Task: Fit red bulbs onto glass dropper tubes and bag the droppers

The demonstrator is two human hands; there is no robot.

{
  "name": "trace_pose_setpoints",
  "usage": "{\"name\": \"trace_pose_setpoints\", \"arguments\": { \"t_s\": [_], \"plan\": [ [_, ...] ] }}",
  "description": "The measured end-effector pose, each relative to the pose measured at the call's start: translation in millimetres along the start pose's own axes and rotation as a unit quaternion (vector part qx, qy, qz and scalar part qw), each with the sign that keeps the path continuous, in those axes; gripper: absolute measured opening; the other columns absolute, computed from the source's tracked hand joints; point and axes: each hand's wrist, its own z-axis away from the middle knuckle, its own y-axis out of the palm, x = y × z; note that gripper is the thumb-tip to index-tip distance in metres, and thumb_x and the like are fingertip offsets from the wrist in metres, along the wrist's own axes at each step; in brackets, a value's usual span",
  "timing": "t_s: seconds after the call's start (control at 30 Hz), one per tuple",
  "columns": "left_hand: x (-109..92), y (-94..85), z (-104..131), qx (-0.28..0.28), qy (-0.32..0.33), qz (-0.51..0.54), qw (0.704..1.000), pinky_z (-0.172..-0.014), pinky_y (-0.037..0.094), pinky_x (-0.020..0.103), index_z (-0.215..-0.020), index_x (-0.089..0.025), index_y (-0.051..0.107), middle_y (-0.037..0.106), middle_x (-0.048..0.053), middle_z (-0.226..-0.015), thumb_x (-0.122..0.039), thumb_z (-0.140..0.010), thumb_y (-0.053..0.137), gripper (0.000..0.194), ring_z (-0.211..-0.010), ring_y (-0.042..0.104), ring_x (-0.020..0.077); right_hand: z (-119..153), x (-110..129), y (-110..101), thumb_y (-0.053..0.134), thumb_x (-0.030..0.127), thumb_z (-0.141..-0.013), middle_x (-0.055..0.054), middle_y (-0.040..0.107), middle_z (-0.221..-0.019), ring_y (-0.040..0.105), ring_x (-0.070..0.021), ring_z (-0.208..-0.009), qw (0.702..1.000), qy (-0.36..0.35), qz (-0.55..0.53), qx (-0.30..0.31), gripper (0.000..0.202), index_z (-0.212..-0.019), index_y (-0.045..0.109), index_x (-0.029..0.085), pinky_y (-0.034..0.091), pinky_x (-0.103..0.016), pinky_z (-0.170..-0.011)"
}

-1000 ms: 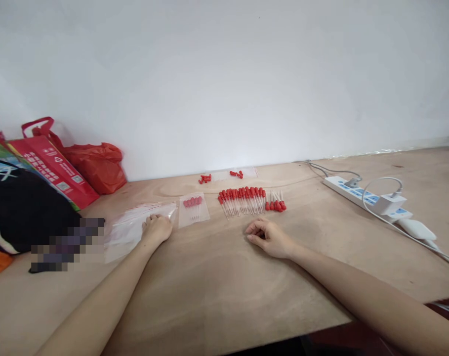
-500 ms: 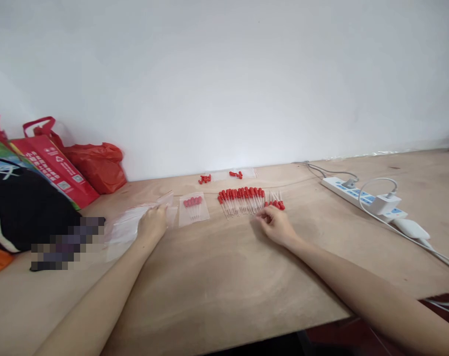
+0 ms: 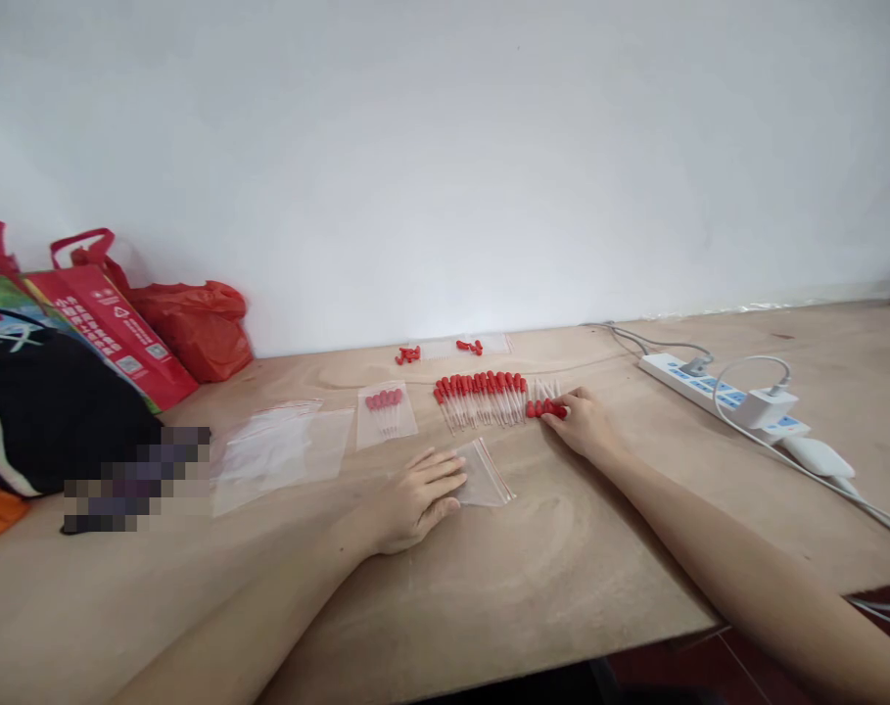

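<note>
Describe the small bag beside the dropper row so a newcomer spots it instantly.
On the wooden table, find the long row of red-bulbed droppers in the middle. Just left of that row lies a small clear bag, red bulbs showing at its end nearer the wall. Unlike the flat bags further left, it has droppers inside.
</note>
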Motion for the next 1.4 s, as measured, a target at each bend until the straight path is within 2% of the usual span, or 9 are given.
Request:
{"name": "trace_pose_setpoints", "arguments": {
  "t_s": [0.13, 0.27, 0.43, 0.5, 0.63, 0.77, 1.1, 1.23, 1.4],
  "plan": [
    [-5, -5.8, 5, 0.006, -0.054, 0.0, 0.999, -0.099, 0.031, 0.041, -0.12, -0.021, 0.047, 0.04, 0.007, -0.132, -0.039, -0.088, 0.032, 0.04, -0.121, 0.035, 0.0213, 0, 1, 0, 0.049, 0.034, -0.074, -0.006, 0.055, -0.08, 0.052, -0.0182, -0.075, 0.999, -0.001, 0.038, -0.007, 0.021, -0.075, 0.063, 0.018, 0.038, -0.03, -0.067],
    [-5, -4.6, 7, 0.023, -0.082, 0.006, 0.996, -0.099, 0.027, 0.046, -0.127, -0.025, 0.037, 0.031, 0.007, -0.136, -0.044, -0.087, 0.032, 0.045, -0.124, 0.029, 0.0242, -1, 7, -8, 0.042, 0.036, -0.079, -0.009, 0.058, -0.086, 0.052, -0.0215, -0.082, 0.995, 0.025, 0.05, -0.08, 0.027, -0.081, 0.062, 0.018, 0.035, -0.037, -0.075],
    [2, -3.2, 6, 0.038, -0.066, 0.044, 0.996, -0.104, 0.018, 0.045, -0.13, -0.028, 0.032, 0.025, 0.004, -0.139, -0.045, -0.087, 0.034, 0.046, -0.128, 0.021, 0.022, -3, 11, -19, 0.031, 0.041, -0.083, -0.009, 0.061, -0.083, 0.054, -0.0182, -0.073, 0.971, 0.084, -0.14, -0.176, 0.035, -0.088, 0.055, 0.015, 0.039, -0.035, -0.07],
    [4, -3.9, 6, 0.043, -0.063, 0.053, 0.996, -0.105, 0.017, 0.044, -0.13, -0.028, 0.031, 0.025, 0.003, -0.139, -0.045, -0.086, 0.034, 0.047, -0.128, 0.021, 0.0211, -2, 11, -18, 0.031, 0.047, -0.082, -0.008, 0.061, -0.08, 0.054, -0.0159, -0.067, 0.948, 0.092, -0.264, -0.154, 0.038, -0.089, 0.052, 0.016, 0.042, -0.032, -0.064],
    [4, -5.3, 7, 0.047, -0.065, 0.05, 0.995, -0.105, 0.016, 0.042, -0.13, -0.027, 0.03, 0.024, 0.003, -0.139, -0.046, -0.086, 0.034, 0.048, -0.128, 0.021, 0.0201, 3, 18, -12, 0.037, 0.055, -0.078, -0.003, 0.059, -0.068, 0.053, -0.0132, -0.06, 0.908, 0.074, -0.411, -0.029, 0.039, -0.082, 0.05, 0.018, 0.043, -0.028, -0.061],
    [4, -5.6, 6, 0.039, -0.059, 0.055, 0.996, -0.104, 0.018, 0.043, -0.13, -0.027, 0.031, 0.026, 0.003, -0.139, -0.044, -0.086, 0.037, 0.048, -0.127, 0.022, 0.0205, 6, 23, -10, 0.04, 0.055, -0.078, -0.001, 0.056, -0.064, 0.05, -0.0115, -0.059, 0.906, 0.012, -0.42, 0.056, 0.038, -0.077, 0.05, 0.018, 0.042, -0.026, -0.059],
    [6, -3.9, 6, 0.032, -0.05, 0.07, 0.996, -0.105, 0.017, 0.044, -0.13, -0.027, 0.031, 0.027, 0.004, -0.138, -0.043, -0.086, 0.038, 0.048, -0.127, 0.023, 0.0207, 5, 20, -16, 0.039, 0.052, -0.08, 0.0, 0.051, -0.064, 0.046, -0.0109, -0.06, 0.906, -0.006, -0.415, 0.085, 0.037, -0.076, 0.051, 0.018, 0.04, -0.025, -0.059],
    [4, -4.9, 6, 0.034, -0.061, 0.071, 0.995, -0.105, 0.017, 0.044, -0.131, -0.026, 0.03, 0.028, 0.004, -0.138, -0.042, -0.085, 0.038, 0.049, -0.127, 0.023, 0.0211, 14, 33, -16, 0.041, 0.05, -0.079, 0.0, 0.051, -0.067, 0.045, -0.0101, -0.059, 0.881, 0.0, -0.457, 0.126, 0.035, -0.08, 0.051, 0.017, 0.039, -0.024, -0.057],
    [4, -2.8, 4, 0.019, -0.052, 0.078, 0.995, -0.105, 0.017, 0.041, -0.133, -0.025, 0.024, 0.028, 0.004, -0.138, -0.04, -0.085, 0.04, 0.053, -0.127, 0.024, 0.0196, 31, 53, -13, 0.051, 0.048, -0.075, 0.005, 0.046, -0.057, 0.042, -0.007, -0.048, 0.823, 0.037, -0.513, 0.24, 0.033, -0.088, 0.05, 0.018, 0.034, -0.02, -0.046]
  ]
}}
